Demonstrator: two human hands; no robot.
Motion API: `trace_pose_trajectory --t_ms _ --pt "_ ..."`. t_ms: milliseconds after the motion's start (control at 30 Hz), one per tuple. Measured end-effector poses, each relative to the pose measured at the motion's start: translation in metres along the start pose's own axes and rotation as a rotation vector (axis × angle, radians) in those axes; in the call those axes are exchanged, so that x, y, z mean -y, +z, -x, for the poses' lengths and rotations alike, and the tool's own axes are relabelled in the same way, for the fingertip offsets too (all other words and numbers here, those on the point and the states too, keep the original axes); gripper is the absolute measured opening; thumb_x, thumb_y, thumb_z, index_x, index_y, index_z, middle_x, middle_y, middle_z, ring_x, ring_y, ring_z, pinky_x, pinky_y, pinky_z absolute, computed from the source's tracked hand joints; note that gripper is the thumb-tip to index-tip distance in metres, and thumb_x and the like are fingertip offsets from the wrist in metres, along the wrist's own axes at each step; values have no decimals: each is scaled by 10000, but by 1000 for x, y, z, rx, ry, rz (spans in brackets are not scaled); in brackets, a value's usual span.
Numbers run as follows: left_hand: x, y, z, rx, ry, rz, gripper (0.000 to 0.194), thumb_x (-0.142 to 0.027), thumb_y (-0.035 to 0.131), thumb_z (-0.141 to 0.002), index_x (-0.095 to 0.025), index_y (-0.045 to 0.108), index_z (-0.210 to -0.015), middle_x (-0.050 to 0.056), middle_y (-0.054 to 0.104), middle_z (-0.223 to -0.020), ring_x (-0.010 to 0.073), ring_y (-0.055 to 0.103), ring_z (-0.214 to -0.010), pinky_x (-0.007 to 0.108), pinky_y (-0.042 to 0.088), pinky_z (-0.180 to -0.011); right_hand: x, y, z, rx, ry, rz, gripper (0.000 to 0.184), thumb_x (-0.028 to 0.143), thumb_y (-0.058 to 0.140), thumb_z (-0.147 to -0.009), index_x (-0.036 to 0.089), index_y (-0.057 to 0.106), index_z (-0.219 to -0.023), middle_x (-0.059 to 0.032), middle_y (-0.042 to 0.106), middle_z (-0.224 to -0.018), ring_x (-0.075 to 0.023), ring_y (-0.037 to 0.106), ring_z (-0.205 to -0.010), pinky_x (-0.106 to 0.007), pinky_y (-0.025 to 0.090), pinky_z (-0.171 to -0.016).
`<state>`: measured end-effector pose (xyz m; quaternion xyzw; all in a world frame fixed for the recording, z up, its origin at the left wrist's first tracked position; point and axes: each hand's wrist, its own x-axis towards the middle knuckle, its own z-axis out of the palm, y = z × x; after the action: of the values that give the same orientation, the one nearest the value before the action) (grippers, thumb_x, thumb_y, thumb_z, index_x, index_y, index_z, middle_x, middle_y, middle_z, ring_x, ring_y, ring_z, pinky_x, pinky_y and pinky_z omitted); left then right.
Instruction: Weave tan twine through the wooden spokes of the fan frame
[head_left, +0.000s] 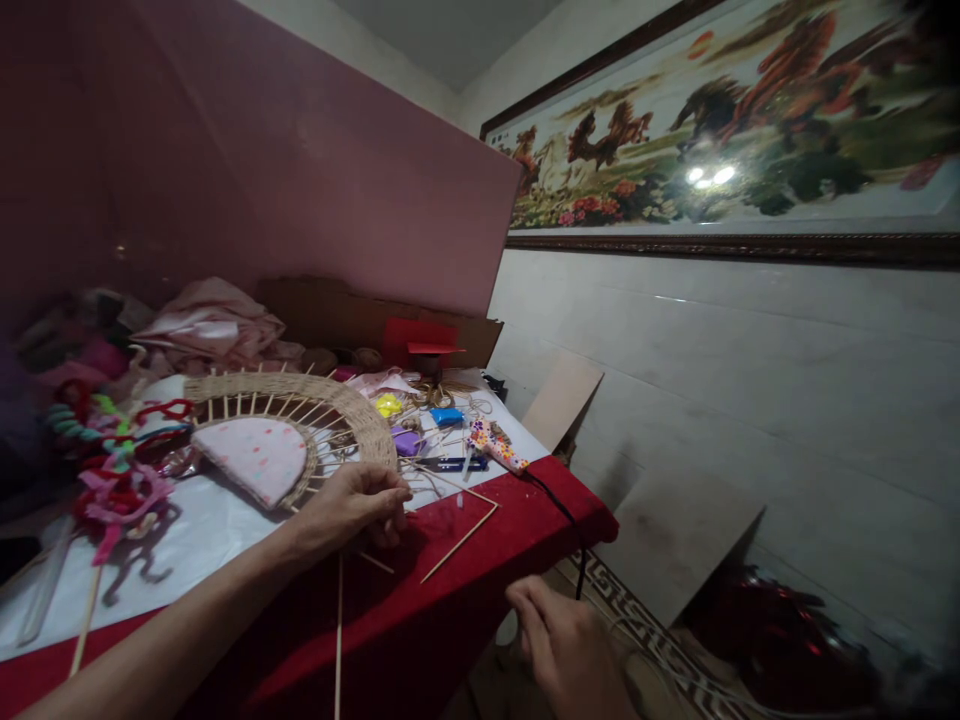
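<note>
A half-round woven fan with a straw-coloured band and thin bamboo ribs lies tilted on the table. At its centre is a white half-disc with pink spots. My left hand is closed at the near right end of the fan, fingers curled at the band's edge. A thin bamboo stick points down from beneath that wrist. Off the table's front edge, my right hand is pinched, apart from the fan; anything between its fingertips is too small to make out.
A glue gun with a flowered cover trails a black cord over the red cloth. Blue-handled snips, blue and purple packets and a bent stick lie nearby. Colourful fuzzy stems stand left.
</note>
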<state>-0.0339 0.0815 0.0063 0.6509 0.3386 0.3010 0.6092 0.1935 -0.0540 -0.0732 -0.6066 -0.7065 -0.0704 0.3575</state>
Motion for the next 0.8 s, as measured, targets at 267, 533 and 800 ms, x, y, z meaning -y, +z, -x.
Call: trace_pose_trajectory --t_ms 267,533,800 --pt "1 0 -1 21 25 -27 323 -437 631 -685 -124 561 -645 3 615 -510 97 559 -438 200 416 -436 74 20 -77 -127 -41 -349 171 133 443 -844 187 580 -932 -56 596 -879 -161 567 -807 -259 436 -696" --pt "12 -4 -7 59 68 -54 337 -450 603 -706 -114 584 -714 10 618 -522 112 573 -458 234 451 -475 76 52 -92 -146 -25 -338 167 134 437 -852 160 602 -840 -60 611 -788 -166 566 -728 -260 434 -651" --pt "12 -6 -5 70 90 -87 288 -401 580 -736 -114 598 -750 7 610 -518 116 574 -466 233 450 -477 80 59 -96 -173 -12 -279 154 90 462 -795 164 575 -723 -28 594 -683 -145 550 -636 -238 379 -577"
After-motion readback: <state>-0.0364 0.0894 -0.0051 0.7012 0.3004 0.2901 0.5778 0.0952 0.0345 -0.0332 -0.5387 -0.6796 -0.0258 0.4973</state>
